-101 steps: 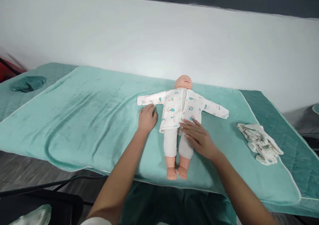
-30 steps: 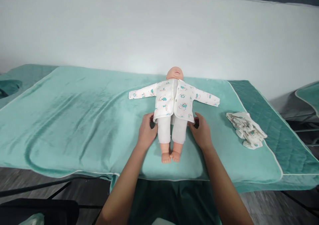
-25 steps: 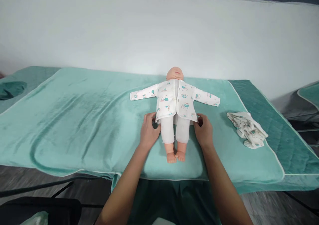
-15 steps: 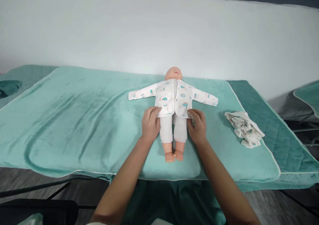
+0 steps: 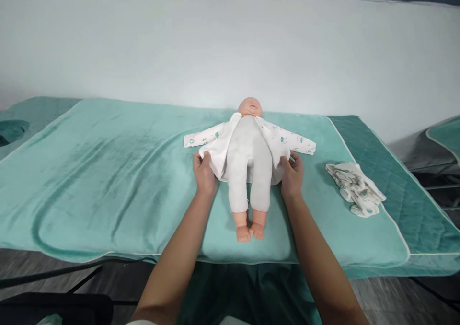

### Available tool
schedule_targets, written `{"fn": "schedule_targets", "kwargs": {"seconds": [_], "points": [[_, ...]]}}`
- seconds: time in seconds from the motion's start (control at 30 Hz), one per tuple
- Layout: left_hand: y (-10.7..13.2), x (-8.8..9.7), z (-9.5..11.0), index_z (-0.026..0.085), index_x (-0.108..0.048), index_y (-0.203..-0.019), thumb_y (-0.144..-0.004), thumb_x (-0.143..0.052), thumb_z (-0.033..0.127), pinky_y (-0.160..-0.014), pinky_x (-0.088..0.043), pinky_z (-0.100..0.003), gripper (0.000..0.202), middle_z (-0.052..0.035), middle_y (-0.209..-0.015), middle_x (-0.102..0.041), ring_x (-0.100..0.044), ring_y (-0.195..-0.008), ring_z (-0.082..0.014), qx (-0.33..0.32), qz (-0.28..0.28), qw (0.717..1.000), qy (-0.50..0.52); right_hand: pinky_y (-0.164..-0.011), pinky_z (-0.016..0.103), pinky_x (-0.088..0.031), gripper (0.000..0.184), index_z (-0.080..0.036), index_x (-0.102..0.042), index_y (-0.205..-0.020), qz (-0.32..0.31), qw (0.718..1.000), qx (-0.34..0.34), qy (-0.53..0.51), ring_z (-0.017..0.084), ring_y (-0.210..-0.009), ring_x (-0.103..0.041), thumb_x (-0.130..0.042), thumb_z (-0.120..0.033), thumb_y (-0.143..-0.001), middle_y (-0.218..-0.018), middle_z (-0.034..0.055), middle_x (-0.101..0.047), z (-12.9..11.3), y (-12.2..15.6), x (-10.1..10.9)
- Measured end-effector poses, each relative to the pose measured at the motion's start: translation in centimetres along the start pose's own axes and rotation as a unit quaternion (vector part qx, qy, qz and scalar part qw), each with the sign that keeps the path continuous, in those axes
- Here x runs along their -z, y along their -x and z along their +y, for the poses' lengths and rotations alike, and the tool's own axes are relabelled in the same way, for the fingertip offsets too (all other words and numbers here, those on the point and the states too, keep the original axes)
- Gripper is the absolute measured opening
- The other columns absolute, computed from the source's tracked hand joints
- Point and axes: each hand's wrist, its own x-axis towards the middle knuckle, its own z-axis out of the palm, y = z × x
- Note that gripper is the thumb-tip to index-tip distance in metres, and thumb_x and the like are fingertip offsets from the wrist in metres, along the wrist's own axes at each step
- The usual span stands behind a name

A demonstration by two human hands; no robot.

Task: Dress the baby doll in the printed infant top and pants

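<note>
A baby doll [image 5: 247,147] with a white cloth body lies on its back, head toward the wall and bare feet toward me. Its arms are inside the sleeves of a white printed baby jacket [image 5: 220,150], whose front is spread wide so the cloth torso shows. My left hand [image 5: 204,172] pinches the lower corner of the left front panel and holds it out to the side. On the other side, my right hand [image 5: 292,175] grips the matching corner of the right panel. The jacket's back lies under the doll.
A crumpled white printed cloth garment [image 5: 355,189] lies to the right on the green velvet bed cover [image 5: 143,181]. Behind the bed rises a white wall [image 5: 230,47]. A black chair-like object [image 5: 57,308] stands at the lower left, below the bed edge.
Both hands have moved apart, drawing the two jacket fronts outward. The jacket was lying nearly together over the torso and is now open, with its plain inner side showing.
</note>
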Motion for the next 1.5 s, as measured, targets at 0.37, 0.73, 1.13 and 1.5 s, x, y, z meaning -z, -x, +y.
{"fn": "schedule_targets", "kwargs": {"seconds": [0.37,0.73,1.13,1.5], "points": [[1.6,0.9,1.4,0.024,-0.052,-0.114,-0.08,-0.057,0.009,-0.111,-0.038,-0.04,0.037,-0.0079,-0.13,-0.046,-0.044,-0.131,-0.0225,-0.237,-0.015,0.932,-0.273,-0.077,0.033,-0.05,0.05,-0.023,-0.055,-0.129,0.034,0.99,0.061,0.122,0.017,-0.084,-0.059,-0.068,-0.033,-0.082,-0.101,0.0026,-0.064,-0.5,2.0,3.6],[1.3,0.8,0.8,0.021,-0.058,-0.104,-0.084,-0.056,0.012,-0.117,-0.032,-0.044,0.022,-0.0115,-0.129,-0.049,-0.045,-0.13,-0.0251,-0.257,-0.114,0.908,-0.31,-0.11,0.054,-0.04,0.039,-0.021,-0.057,-0.127,-0.033,0.89,0.266,0.37,0.03,-0.128,-0.051,-0.058,-0.031,-0.09,-0.131,0.0146,-0.058,-2.4,4.6,12.2],[2.4,1.8,1.0,0.02,-0.058,-0.099,-0.085,-0.048,0.008,-0.106,-0.041,-0.042,0.02,-0.011,-0.113,-0.06,-0.054,-0.116,-0.0239,-0.302,-0.146,0.88,-0.337,-0.088,0.048,-0.041,0.037,-0.018,-0.063,-0.12,-0.051,0.711,0.153,0.685,0.038,-0.109,-0.055,-0.058,-0.027,-0.085,-0.128,0.0221,-0.059,-8.3,-3.4,21.5],[6.4,1.9,4.2,0.02,-0.062,-0.101,-0.092,-0.049,0.017,-0.102,-0.045,-0.042,0.016,-0.0084,-0.108,-0.067,-0.059,-0.109,-0.023,-0.308,-0.222,0.875,-0.302,-0.065,0.032,-0.043,0.04,-0.021,-0.06,-0.08,-0.126,0.938,0.022,0.324,0.017,-0.066,-0.056,-0.074,-0.058,-0.077,-0.071,0.0005,-0.059,-15.8,0.9,13.3]]}}
